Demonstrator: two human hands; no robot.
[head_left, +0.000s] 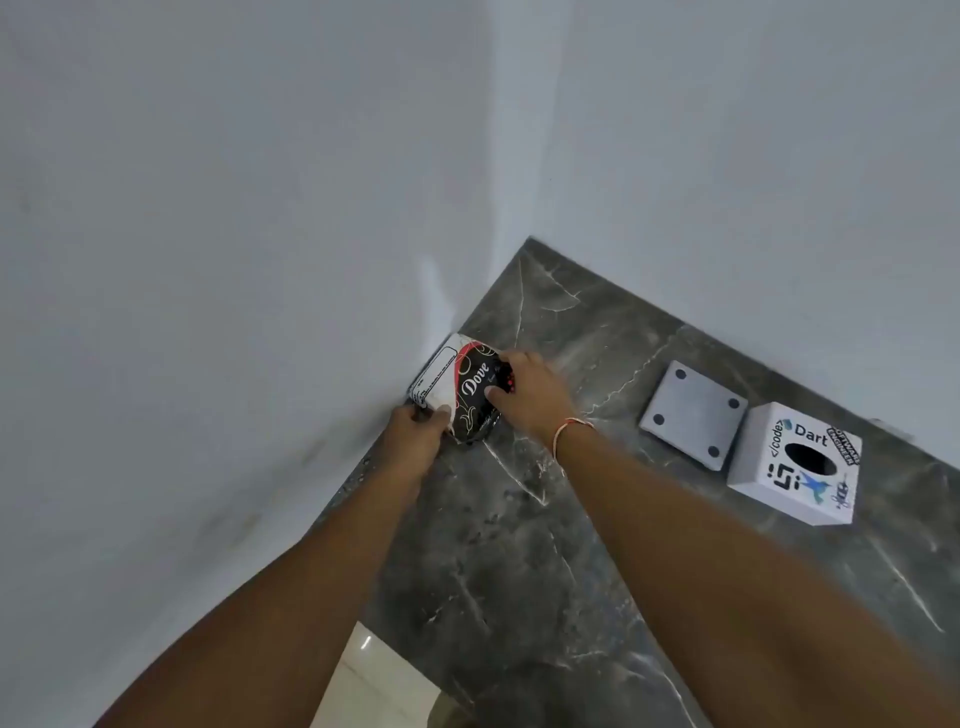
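A black, red and white Dove package (467, 387) stands tilted against the left wall at the edge of the dark marble counter (545, 545). My left hand (415, 439) grips its lower white end, thumb on the front. My right hand (530, 389) holds its right side, thumb pressed on the black face and fingers curled over the upper edge. A thin thread bracelet circles my right wrist.
To the right on the counter lies a flat grey square plate (693, 415) with four holes. Beside it stands a white cube box (797, 465) with stickers and an oval hole on top. White walls meet behind. Pale floor tile (374, 680) shows below the counter edge.
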